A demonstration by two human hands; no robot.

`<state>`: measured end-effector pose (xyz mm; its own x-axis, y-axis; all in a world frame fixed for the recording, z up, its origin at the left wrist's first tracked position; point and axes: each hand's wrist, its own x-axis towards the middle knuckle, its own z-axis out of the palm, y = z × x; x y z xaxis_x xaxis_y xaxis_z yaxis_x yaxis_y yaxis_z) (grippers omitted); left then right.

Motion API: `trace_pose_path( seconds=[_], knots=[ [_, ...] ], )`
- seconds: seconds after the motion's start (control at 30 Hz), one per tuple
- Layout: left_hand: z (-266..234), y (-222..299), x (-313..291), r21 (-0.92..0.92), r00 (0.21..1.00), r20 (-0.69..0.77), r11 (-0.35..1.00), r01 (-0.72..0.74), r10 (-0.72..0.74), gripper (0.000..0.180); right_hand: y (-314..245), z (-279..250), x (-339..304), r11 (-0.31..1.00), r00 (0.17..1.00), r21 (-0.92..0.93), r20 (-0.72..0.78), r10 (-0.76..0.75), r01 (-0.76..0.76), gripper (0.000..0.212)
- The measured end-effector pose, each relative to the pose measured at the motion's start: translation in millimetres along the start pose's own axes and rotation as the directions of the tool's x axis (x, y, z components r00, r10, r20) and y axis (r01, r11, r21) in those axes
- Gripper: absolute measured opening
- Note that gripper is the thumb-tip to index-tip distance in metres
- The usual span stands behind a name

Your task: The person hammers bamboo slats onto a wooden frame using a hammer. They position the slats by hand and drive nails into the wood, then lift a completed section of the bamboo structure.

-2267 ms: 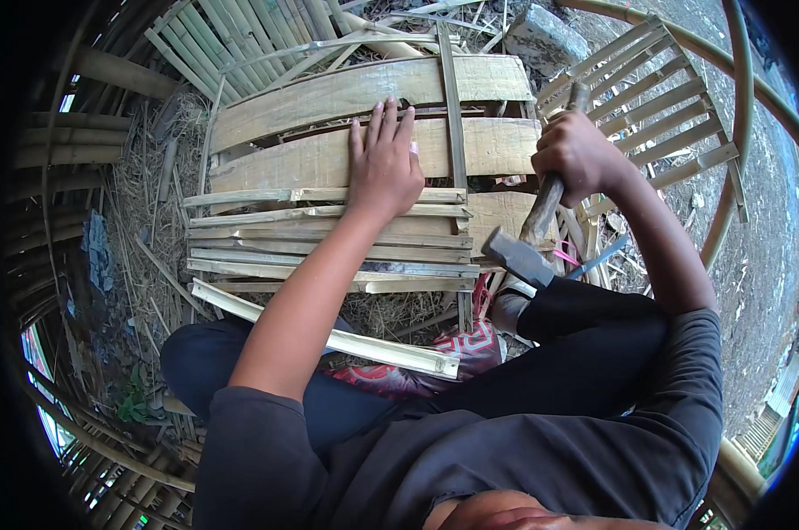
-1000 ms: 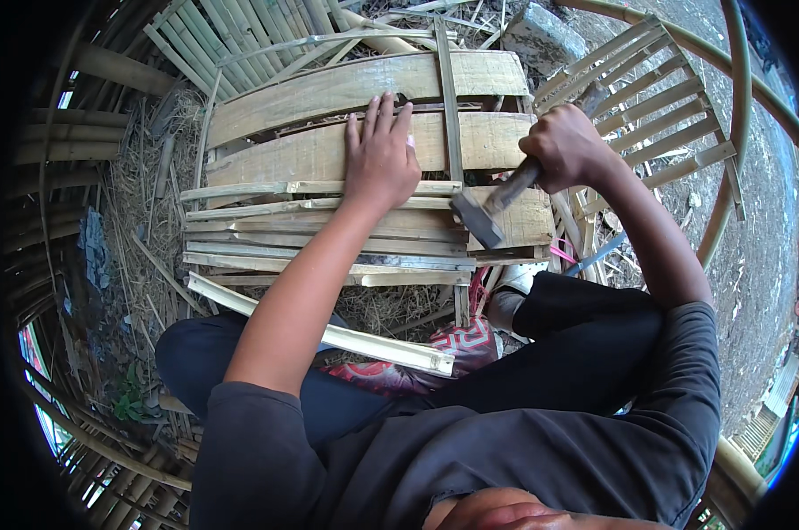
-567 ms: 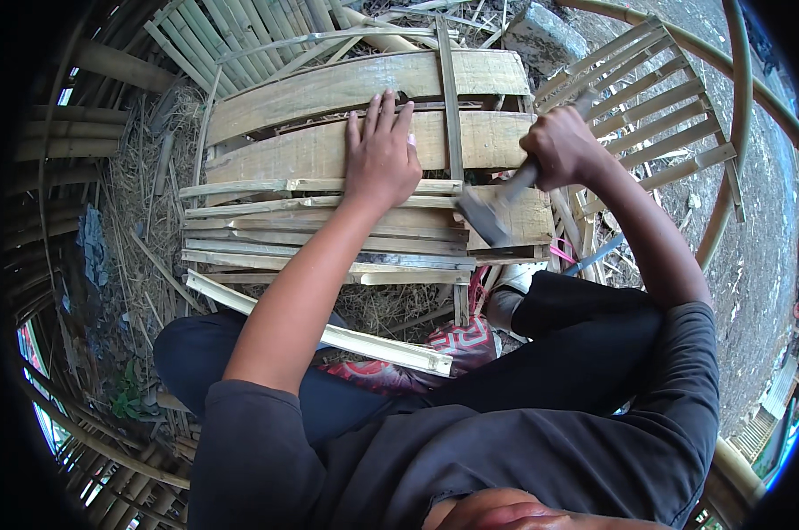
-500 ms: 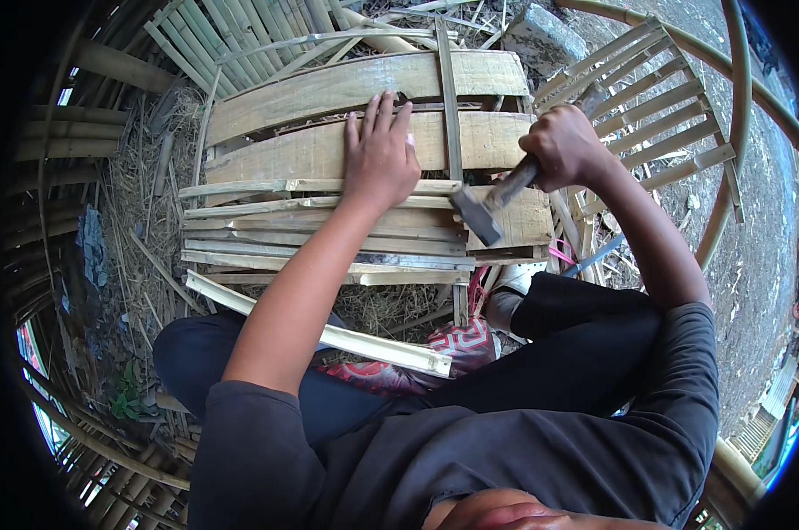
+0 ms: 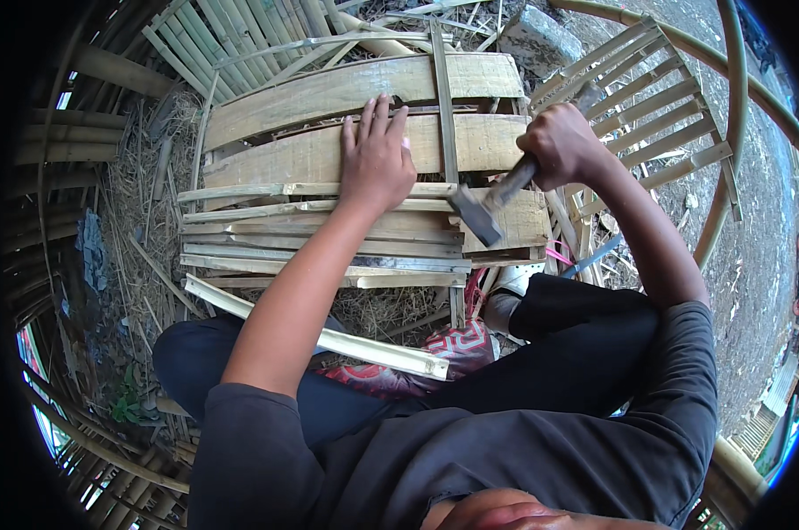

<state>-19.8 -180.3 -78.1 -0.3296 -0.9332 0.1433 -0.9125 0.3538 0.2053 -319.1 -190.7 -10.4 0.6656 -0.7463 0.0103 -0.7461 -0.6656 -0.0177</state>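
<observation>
My right hand (image 5: 559, 146) is wrapped round the wooden handle of a hammer (image 5: 477, 216). The hammer's dark metal head rests on or hovers just over the near plank, by the right ends of the bamboo strips; I cannot tell which. My left hand (image 5: 377, 155) lies with fingers stretched out on a pale wooden plank (image 5: 280, 168), its wrist across a bamboo strip (image 5: 240, 192). Several split bamboo strips (image 5: 329, 249) lie side by side on the near part of the planks. A dark upright slat (image 5: 445, 97) crosses the far planks.
A longer split bamboo piece (image 5: 377, 351) lies across my lap. At the right stands a slatted bamboo panel (image 5: 647, 106), with a curved bamboo pole (image 5: 737, 97) beside it. A stone block (image 5: 541, 40) sits at the back. A blue blade-like strip (image 5: 594, 256) lies by my knee.
Almost nothing differs. The whole view has shifted very slightly, while both hands and the hammer keep their places over the planks.
</observation>
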Motion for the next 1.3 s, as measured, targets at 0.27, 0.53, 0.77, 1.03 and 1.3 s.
trace_pose_path(
  seconds=[0.27,0.53,0.77,1.03,1.3],
  knots=[
    [-0.4,-1.3,2.2,-0.019,1.000,-0.006,1.000,0.000,0.000,0.054,-6.4,-3.3,-1.1,0.999,0.999,0.041,0.034,0.006,-0.007,0.016],
    [0.8,-1.5,-0.1,-0.016,1.000,-0.013,1.000,0.002,-0.002,0.054,-6.0,-12.5,4.1,1.000,0.990,0.012,0.137,-0.019,0.018,0.014],
    [0.2,-1.6,0.3,-0.030,1.000,-0.021,1.000,0.007,-0.008,0.053,-4.8,-15.9,-1.3,0.996,0.994,0.046,0.077,0.074,-0.078,0.013],
    [2.9,0.9,2.4,-0.065,0.999,-0.035,0.997,0.037,-0.040,0.055,-48.2,-92.4,-21.8,0.758,0.912,0.523,0.108,0.395,-0.390,0.025],
    [3.7,-2.3,-0.4,-0.070,0.997,-0.062,0.996,0.048,-0.052,0.055,-185.7,-111.1,-64.9,-0.016,0.552,0.762,0.483,0.680,-0.647,0.040]
  ],
)
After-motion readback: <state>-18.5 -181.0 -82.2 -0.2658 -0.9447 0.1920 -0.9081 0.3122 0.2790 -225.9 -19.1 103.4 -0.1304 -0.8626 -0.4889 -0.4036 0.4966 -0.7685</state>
